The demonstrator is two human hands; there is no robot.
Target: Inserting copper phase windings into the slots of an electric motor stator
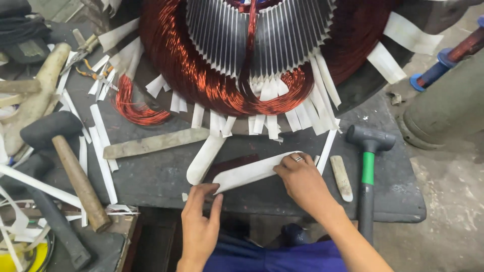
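With both your left hand [199,221] and right hand [302,180] pinching the white insulation strip [252,171] below the stator [252,50], uneven pressure could crease it crooked.

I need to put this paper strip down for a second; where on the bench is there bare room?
Bare dark bench lies between the flat wooden stick and the front edge, left of your left hand. A narrower patch sits between your right hand and the mallet, beside the small wooden wedge. The far left, around the hammer and scattered paper strips, is crowded.

Dark bench [166,176]: stator [252,50], mallets [368,151], paper strip [249,173].
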